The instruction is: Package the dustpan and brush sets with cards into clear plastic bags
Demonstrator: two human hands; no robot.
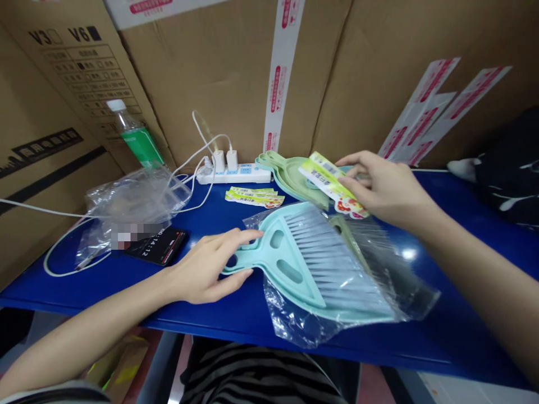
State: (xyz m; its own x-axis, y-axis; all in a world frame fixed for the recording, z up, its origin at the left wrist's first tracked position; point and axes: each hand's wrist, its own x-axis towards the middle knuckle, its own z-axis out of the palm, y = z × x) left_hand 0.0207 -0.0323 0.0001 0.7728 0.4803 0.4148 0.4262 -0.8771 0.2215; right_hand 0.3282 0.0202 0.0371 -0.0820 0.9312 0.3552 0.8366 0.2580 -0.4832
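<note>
While the left hand [206, 269] is pinching the handle of the bagged brush-and-dustpan set [320, 264] lying on the blue worktop [236, 314], the right hand [379, 188] is gripping a label card [330, 182]; pinning the handle firmly seems wise.

Left hand [202, 272] pinching handle of teal brush [295, 264], lying in clear bag [337, 314] on blue tabletop [442, 331]. Right hand [383, 188] holding yellow-green label card [328, 182] above bag mouth. Green dustpans [290, 174] stacked behind, more cards [252, 196] beside power strip [233, 174]. Phone [158, 246], crumpled bags [135, 205], bottle [135, 134] at left.
</note>
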